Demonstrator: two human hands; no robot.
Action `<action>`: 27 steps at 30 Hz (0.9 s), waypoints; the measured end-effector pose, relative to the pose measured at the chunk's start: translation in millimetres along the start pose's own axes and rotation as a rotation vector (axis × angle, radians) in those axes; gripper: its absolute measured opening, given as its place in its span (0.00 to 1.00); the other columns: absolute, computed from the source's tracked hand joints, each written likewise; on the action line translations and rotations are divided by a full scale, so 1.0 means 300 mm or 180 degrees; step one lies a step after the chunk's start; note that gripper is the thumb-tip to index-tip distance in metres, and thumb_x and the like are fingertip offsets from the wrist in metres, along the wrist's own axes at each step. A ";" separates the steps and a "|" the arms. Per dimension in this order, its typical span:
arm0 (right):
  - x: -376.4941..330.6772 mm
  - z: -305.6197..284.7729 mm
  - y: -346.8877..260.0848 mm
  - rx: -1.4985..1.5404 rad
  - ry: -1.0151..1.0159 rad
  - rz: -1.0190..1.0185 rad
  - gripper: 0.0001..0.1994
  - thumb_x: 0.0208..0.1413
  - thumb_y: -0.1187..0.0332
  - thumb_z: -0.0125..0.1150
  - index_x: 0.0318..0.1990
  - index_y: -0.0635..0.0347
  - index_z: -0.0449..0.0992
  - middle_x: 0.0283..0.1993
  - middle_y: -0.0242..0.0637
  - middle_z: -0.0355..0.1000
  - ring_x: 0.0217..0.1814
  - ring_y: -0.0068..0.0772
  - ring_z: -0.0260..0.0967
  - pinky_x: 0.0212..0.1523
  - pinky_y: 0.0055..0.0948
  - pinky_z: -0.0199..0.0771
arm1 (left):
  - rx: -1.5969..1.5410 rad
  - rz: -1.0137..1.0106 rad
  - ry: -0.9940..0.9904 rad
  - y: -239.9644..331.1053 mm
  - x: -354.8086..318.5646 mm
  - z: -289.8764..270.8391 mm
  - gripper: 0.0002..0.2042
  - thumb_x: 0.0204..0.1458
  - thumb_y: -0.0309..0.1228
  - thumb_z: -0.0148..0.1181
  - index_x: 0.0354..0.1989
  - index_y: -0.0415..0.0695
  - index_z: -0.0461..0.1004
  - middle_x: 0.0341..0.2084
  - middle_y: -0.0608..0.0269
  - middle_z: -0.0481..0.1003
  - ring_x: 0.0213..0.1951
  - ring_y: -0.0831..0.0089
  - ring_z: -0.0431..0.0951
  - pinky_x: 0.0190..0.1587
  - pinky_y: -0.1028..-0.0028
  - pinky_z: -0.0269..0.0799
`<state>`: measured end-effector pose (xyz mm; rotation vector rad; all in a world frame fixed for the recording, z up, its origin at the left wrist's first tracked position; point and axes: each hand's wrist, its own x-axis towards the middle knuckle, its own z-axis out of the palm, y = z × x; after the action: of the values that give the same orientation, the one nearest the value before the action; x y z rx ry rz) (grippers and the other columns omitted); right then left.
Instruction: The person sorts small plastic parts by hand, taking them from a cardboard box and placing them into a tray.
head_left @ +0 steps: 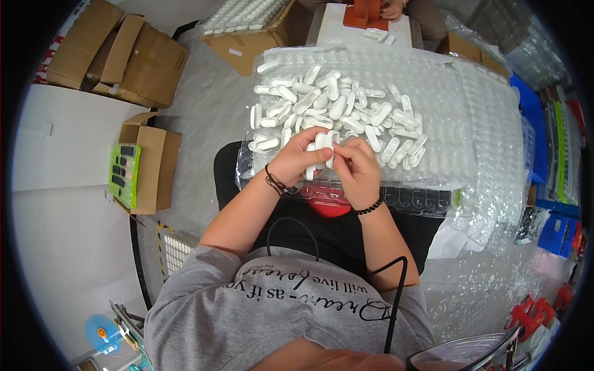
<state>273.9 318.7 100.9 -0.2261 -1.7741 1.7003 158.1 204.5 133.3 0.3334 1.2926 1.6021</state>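
Note:
My left hand (pixel 301 156) is closed around a few white oval plastic shells (pixel 323 143), held upright side by side in front of my body. The fingers of my right hand (pixel 360 172) are pinched at the right edge of the same shells, so both hands meet there. Just beyond my hands lies a loose pile of similar white oval shells (pixel 338 106), some showing a hollow side and others a smooth one. They rest on a clear plastic blister tray (pixel 427 80) that covers the work surface.
More clear trays (pixel 495 130) extend to the right. Cardboard boxes stand at the far left (pixel 151 62) and behind the table (pixel 238 52). Across the table, another person's hand (pixel 391 9) is beside a red fixture (pixel 365 15). Blue bins (pixel 554 235) stand at the right.

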 end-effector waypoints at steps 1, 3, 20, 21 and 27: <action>0.001 0.002 -0.004 0.0025 0.0046 -0.0007 0.11 0.50 0.83 0.60 0.41 0.62 0.77 0.34 0.31 0.63 0.27 0.18 0.61 0.27 0.17 0.61 | -0.0183 0.0002 -0.0014 -0.001 0.000 0.003 0.17 0.53 0.30 0.63 0.50 0.44 0.67 0.34 0.68 0.72 0.29 0.82 0.71 0.23 0.82 0.66; 0.001 -0.001 0.006 0.0064 0.0027 -0.0036 0.10 0.51 0.83 0.59 0.41 0.62 0.77 0.33 0.30 0.63 0.27 0.18 0.60 0.26 0.17 0.60 | -0.0124 0.0056 -0.0069 -0.006 0.005 -0.005 0.17 0.53 0.30 0.63 0.50 0.44 0.67 0.34 0.68 0.72 0.29 0.82 0.71 0.23 0.81 0.66; 0.009 -0.016 -0.067 0.1843 -0.0223 0.1014 0.21 0.59 0.78 0.51 0.60 0.62 0.60 0.46 0.34 0.64 0.40 0.21 0.67 0.36 0.20 0.69 | -0.1279 0.0128 -0.0580 -0.011 0.011 0.009 0.22 0.57 0.36 0.58 0.58 0.45 0.63 0.39 0.62 0.74 0.29 0.77 0.73 0.20 0.82 0.65; 0.008 -0.027 -0.061 0.1805 -0.0315 0.1146 0.21 0.59 0.78 0.51 0.60 0.62 0.60 0.48 0.35 0.66 0.39 0.20 0.67 0.38 0.20 0.68 | -0.1278 0.0124 -0.0587 -0.012 0.011 0.008 0.22 0.57 0.36 0.58 0.58 0.45 0.63 0.39 0.62 0.74 0.29 0.77 0.73 0.20 0.82 0.65; 0.012 -0.032 -0.038 0.1658 0.0218 0.1506 0.15 0.57 0.79 0.54 0.52 0.63 0.68 0.42 0.34 0.69 0.35 0.21 0.68 0.35 0.21 0.70 | -0.0821 0.0453 -0.0325 0.023 0.004 0.023 0.18 0.56 0.29 0.57 0.55 0.43 0.65 0.39 0.61 0.74 0.30 0.79 0.75 0.21 0.82 0.67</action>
<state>280.1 327.1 112.0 -0.4901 -1.2261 2.3894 158.8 209.9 141.4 0.3474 0.9891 1.8245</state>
